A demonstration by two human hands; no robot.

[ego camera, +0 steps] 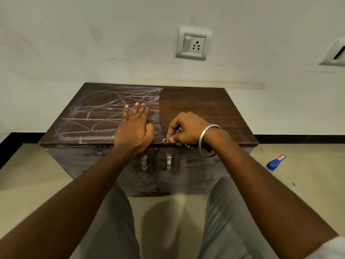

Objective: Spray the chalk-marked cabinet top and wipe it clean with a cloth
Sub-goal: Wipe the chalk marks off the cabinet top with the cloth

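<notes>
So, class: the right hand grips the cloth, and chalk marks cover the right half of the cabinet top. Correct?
No. The head view shows the chalk marks on the left half of the cabinet top; the right hand does grip the cloth.

The cabinet stands against the wall, below a socket. Chalk marks cover the left half of its top. The left hand lies flat by the middle of the front edge. Just right of it, the right hand holds a cloth at that edge. A bottle is on the floor, right of the cabinet.
</notes>
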